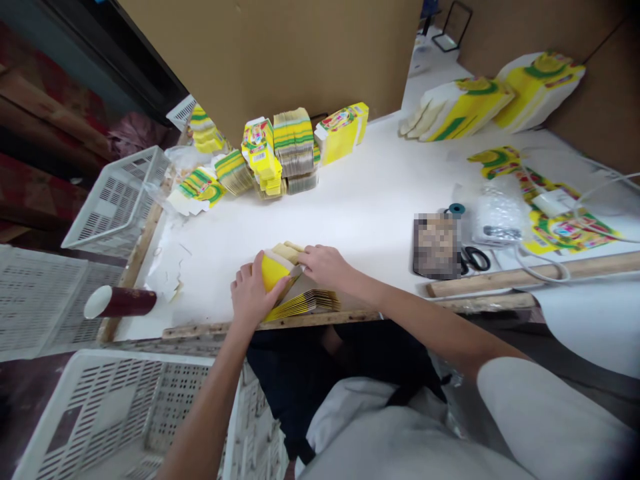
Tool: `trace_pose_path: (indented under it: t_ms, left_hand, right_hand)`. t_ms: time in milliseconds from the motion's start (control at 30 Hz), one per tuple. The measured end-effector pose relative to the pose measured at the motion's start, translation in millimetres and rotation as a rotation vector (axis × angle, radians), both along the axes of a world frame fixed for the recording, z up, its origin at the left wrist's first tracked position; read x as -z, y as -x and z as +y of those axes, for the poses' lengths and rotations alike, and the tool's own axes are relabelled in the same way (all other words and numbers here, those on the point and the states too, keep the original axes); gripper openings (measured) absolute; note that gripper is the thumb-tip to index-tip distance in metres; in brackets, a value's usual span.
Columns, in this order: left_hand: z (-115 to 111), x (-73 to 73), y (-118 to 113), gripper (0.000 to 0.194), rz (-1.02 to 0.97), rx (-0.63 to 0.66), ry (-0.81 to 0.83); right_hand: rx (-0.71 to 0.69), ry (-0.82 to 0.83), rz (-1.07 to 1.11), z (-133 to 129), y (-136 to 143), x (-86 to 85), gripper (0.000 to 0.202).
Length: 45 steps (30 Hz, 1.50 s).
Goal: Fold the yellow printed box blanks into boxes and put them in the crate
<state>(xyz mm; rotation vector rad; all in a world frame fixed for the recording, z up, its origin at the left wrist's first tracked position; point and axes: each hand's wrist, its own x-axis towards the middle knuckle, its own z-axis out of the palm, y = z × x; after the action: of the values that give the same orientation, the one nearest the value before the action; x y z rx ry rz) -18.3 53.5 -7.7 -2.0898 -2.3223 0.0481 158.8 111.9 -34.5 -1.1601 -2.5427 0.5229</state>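
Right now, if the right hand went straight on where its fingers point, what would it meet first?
The yellow box: the right hand already seems to touch its pale end. Beyond the box, roughly in line, comes the left hand, though depth is hard to judge.

A brightly lit white bench [365,207], bordered by worn wooden strips [141,250], is set across the middle of the frame and backed by a tall brown panel [310,53] at upper centre and a brown partition [500,40] at upper right, while reddish-brown surfaces [45,113] are dimly lit at upper left.
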Motion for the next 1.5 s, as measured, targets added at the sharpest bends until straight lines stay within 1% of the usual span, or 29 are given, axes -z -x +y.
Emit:
trace_pose_path:
  t_ms: [67,133,233,300,467,600,667,800,933,1033,1167,1200,1233,1267,1367,1433,1500]
  left_hand:
    - [0,0.2,0,0.077,0.005,0.008,0.001]
    - [0,0.9,0,0.077,0.013,0.011,0.0]
    - [1,2.4,1,0.076,0.019,0.012,-0.004]
    - [1,2.9,2,0.075,0.012,0.017,-0.005]
    - [1,2.2,2,0.073,0.007,0.03,0.0]
    - [0,1.6,2,0.072,0.005,0.009,-0.002]
    - [0,1.5,2,0.073,0.002,0.006,-0.002]
    - [1,1.1,1,0.07,0.005,0.0,0.004]
    - [4,0.2,0,0.069,0.002,-0.036,0.026]
    - [5,-1.0,-1,0.07,-0.016,-0.064,0.045]
    - [5,-2.1,-3,0.069,-0.008,-0.07,0.055]
    - [5,-2.1,-4,0.069,-0.001,-0.069,0.049]
    - [4,-1.8,-5,0.069,0.006,-0.067,0.041]
    - [4,-1.5,-5,0.069,0.012,-0.065,0.035]
    - [3,-0.1,-5,0.07,0.024,-0.062,0.023]
    - [3,0.5,-5,0.07,0.024,-0.061,0.021]
    - [3,0.7,-5,0.07,0.019,-0.06,0.02]
  right_hand:
    - [0.026,0.048,0.004,0,4,2.1,0.022]
    - [0.082,0.097,0.015,-1,8,2.7,0.024]
    - [0.171,0.183,0.049,-5,14,-0.4,0.023]
    - [0.203,0.258,0.077,-10,15,-3.9,0.021]
    - [0.163,0.44,0.15,-23,22,-9.7,0.019]
    - [0.16,0.483,0.159,-25,31,-10.1,0.018]
    - [0.164,0.477,0.153,-22,28,-9.8,0.018]
    - [0.187,0.418,0.149,-15,13,-9.8,0.014]
    - [0.15,0.357,0.16,-12,-2,-12.8,0.026]
    - [0.036,0.367,0.138,-6,-17,-17.3,0.027]
    - [-0.239,0.46,0.09,1,-39,-23.0,0.018]
    - [-0.278,0.463,0.087,3,-42,-23.4,0.018]
    - [-0.283,0.448,0.094,4,-43,-23.1,0.018]
    - [-0.255,0.414,0.107,4,-41,-21.9,0.022]
    - [-0.074,0.256,0.142,6,-29,-13.4,0.037]
    - [0.007,0.16,0.139,6,-19,-5.3,0.037]
    - [0.028,0.086,0.124,4,-13,2.2,0.031]
